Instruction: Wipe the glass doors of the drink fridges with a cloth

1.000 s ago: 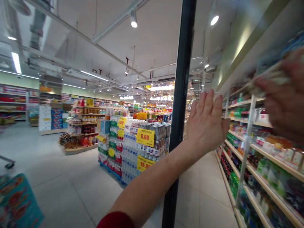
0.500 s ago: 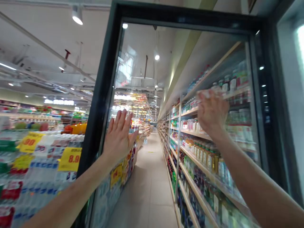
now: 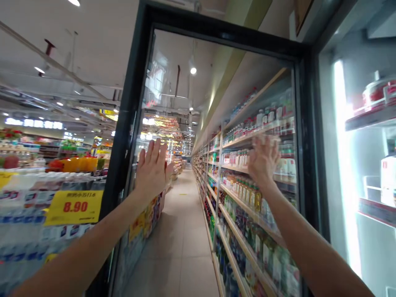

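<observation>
So the thing being worked on is this big glass door [image 3: 125, 123] with a chunky dark frame, standing upright right in front of the person, with both arms reaching out to it. Left hand [image 3: 151, 169] is up near the frame's left side, palm forward, fingers straight and pointing up, looking laid flat on the pane. Right hand [image 3: 264, 161] is farther over to the right, fingers a bit bent and pretty blurry. There's something pale around the fingertips, but honestly can't tell if it's pinching anything.

In the pane you can see a long pale floor [image 3: 182, 235] and shelves [image 3: 255, 216] loaded with bottles running down the right side. Left of the frame there's a yellow price sign [image 3: 74, 207] reading 8.90 in front of stacked bottles. Over on the far right is a lit cabinet: bright vertical light strip [image 3: 345, 165], a red-and-white package [image 3: 375, 93] on an upper shelf, and a mostly white one [image 3: 388, 179] lower down.
</observation>
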The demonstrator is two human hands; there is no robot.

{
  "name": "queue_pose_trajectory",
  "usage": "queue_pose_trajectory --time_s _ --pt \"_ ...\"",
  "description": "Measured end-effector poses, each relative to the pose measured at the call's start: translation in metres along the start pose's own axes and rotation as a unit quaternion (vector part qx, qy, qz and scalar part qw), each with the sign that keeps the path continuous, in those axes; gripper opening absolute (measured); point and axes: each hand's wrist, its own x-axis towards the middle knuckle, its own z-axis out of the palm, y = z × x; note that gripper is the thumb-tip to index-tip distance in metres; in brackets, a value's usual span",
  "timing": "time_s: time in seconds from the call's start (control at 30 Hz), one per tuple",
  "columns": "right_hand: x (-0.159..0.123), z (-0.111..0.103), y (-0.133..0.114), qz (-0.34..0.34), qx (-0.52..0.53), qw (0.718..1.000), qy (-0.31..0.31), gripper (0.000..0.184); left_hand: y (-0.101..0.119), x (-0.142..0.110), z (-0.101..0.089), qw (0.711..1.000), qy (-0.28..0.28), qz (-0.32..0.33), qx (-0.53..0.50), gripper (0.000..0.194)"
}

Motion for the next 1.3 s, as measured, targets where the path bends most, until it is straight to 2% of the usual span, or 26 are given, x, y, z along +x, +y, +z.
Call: queue_pose_trajectory --time_s 0.03,0.07,0.1,0.2,0.27,0.33,0.4,0.43,0.5,0.57,0.63,0.73,0.8,0.87,0.93,1.07,1.13,1.17,1.23,1.3 --pt "0.0 0.0 0.013 0.049 0.0 0.999 0.019 0.049 0.003 -0.001 0.001 1.0 0.0 -0.002 -0.007 0.059" --pt "-0.004 -0.001 0.018 0.059 0.007 0.998 0.028 0.05 0.005 -0.002 0.001 1.0 0.001 -0.003 -0.015 0.059" --pt "-0.012 -0.001 0.017 0.042 0.021 0.999 0.026 0.051 0.006 -0.003 0.001 1.0 0.003 -0.003 -0.023 0.059" --pt "-0.051 -0.005 -0.016 -0.119 0.085 0.988 -0.045 0.052 0.011 -0.005 -0.001 0.999 0.019 -0.009 -0.047 0.059" --pt "-0.072 -0.01 -0.044 -0.188 0.13 0.97 -0.083 0.053 0.019 -0.006 -0.003 0.997 0.033 0.008 -0.069 0.055" --pt "-0.081 -0.014 -0.063 -0.185 0.198 0.958 -0.092 0.055 0.039 -0.007 -0.004 0.992 0.027 0.07 -0.104 0.051" --pt "-0.08 -0.018 -0.073 -0.138 0.293 0.941 -0.096 0.054 0.067 -0.007 -0.002 0.979 -0.013 0.153 -0.134 0.053" --pt "-0.078 -0.02 -0.074 -0.117 0.341 0.927 -0.101 0.053 0.082 -0.006 0.0 0.979 -0.031 0.153 -0.132 0.059" --pt "-0.072 -0.024 -0.072 -0.1 0.402 0.904 -0.107 0.053 0.108 -0.005 0.005 0.985 -0.031 0.129 -0.114 0.066" --pt "-0.067 -0.026 -0.062 -0.126 0.389 0.907 -0.1 0.054 0.121 -0.002 0.007 0.989 -0.026 0.111 -0.091 0.062" --pt "-0.062 -0.024 -0.045 -0.145 0.303 0.939 -0.071 0.056 0.117 0.003 0.005 0.989 -0.032 0.12 -0.076 0.053" --pt "-0.054 -0.017 -0.022 -0.102 0.136 0.985 -0.037 0.056 0.082 0.019 -0.011 0.99 -0.041 0.117 -0.067 0.046" --pt "-0.052 -0.014 -0.013 -0.085 0.078 0.992 -0.043 0.054 0.055 0.032 -0.026 0.996 -0.024 0.057 -0.064 0.048" --pt "-0.052 -0.013 -0.011 -0.092 0.071 0.992 -0.043 0.051 0.041 0.042 -0.036 0.998 0.002 0.003 -0.065 0.054" --pt "-0.053 -0.015 -0.013 -0.091 0.08 0.992 -0.033 0.05 0.048 0.042 -0.039 0.997 -0.003 0.025 -0.069 0.056" --pt "-0.054 -0.02 -0.015 -0.08 0.088 0.992 -0.032 0.049 0.097 0.025 -0.024 0.978 -0.065 0.185 -0.074 0.047" --pt "-0.054 -0.02 -0.013 -0.071 0.091 0.993 -0.032 0.049 0.104 0.024 -0.019 0.97 -0.075 0.218 -0.073 0.04" --pt "-0.055 -0.02 -0.013 -0.07 0.092 0.993 -0.032 0.049 0.098 0.028 -0.02 0.971 -0.074 0.213 -0.073 0.038" --pt "-0.055 -0.019 -0.012 -0.069 0.093 0.993 -0.033 0.049 0.069 0.044 -0.028 0.983 -0.052 0.161 -0.074 0.038" --pt "-0.056 -0.018 -0.012 -0.073 0.089 0.993 -0.032 0.05 0.033 0.063 -0.04 0.996 0.011 0.046 -0.07 0.039"
